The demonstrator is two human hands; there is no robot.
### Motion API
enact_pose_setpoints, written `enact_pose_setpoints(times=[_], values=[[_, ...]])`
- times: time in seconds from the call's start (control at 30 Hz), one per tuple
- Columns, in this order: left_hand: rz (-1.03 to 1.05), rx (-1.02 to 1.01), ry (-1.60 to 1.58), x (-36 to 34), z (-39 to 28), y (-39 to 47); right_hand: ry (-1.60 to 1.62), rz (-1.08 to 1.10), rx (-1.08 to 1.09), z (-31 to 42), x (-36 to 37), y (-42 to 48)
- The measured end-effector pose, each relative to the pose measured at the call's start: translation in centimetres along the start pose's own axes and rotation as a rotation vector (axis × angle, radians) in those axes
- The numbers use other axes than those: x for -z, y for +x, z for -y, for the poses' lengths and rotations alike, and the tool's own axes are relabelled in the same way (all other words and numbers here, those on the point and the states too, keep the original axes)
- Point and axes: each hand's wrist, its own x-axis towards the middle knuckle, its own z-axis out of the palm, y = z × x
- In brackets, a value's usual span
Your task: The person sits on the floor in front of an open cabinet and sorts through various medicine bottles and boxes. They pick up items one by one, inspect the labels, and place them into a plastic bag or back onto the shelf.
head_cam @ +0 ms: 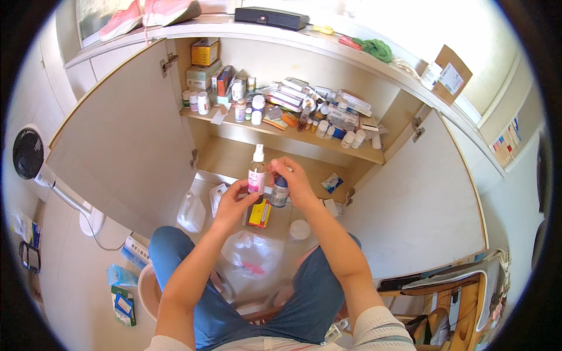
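My left hand (pixel 235 201) grips a brown spray bottle (pixel 256 175) with a white pump top and a pink label, held upright. Close beside it, my right hand (pixel 293 180) has its fingers around the top of a small blue bottle (pixel 279 193) with a printed label. Both bottles are in the air before the open cabinet, apart from each other by a narrow gap. Below them on the floor lies a yellow and red box (pixel 259 214). Farther down, between my knees, is a clear plastic bag (pixel 252 254) with something pink in it.
Medicine bottles and boxes crowd the upper cabinet shelf (pixel 369 154). A small packet (pixel 332 183) lies on the lower shelf. Open doors flank me, left (pixel 127 145) and right (pixel 417 202). A plastic jug (pixel 191 213), a round white container (pixel 299 230) and a bin (pixel 148 289) stand on the floor.
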Motion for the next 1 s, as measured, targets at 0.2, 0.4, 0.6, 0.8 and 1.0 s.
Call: enact_pose_setpoints(times=[0.2, 0.4, 0.6, 0.8, 1.0], values=[[-0.045, 0.098, 0.124, 0.0, -0.1, -0.1, -0.086, 0.095, 0.013, -0.2, -0.3, -0.3], [-0.069, 0.167, 0.121, 0.2, -0.3, -0.1, -0.19, 0.154, 0.072, -1.0, -0.1, -0.4], [-0.064, 0.143, 0.146, 0.3, 0.7, 0.3, 0.107, 0.164, -0.078, -0.9, 1.0, -0.1], [-0.044, 0.099, 0.165, 0.1, 0.7, 0.2, 0.188, 0.129, -0.129, -0.7, 1.4, -0.4], [-0.001, 0.096, 0.232, 0.5, 1.8, 0.4, -0.5, 0.112, 0.028, -2.3, 1.7, -0.7]])
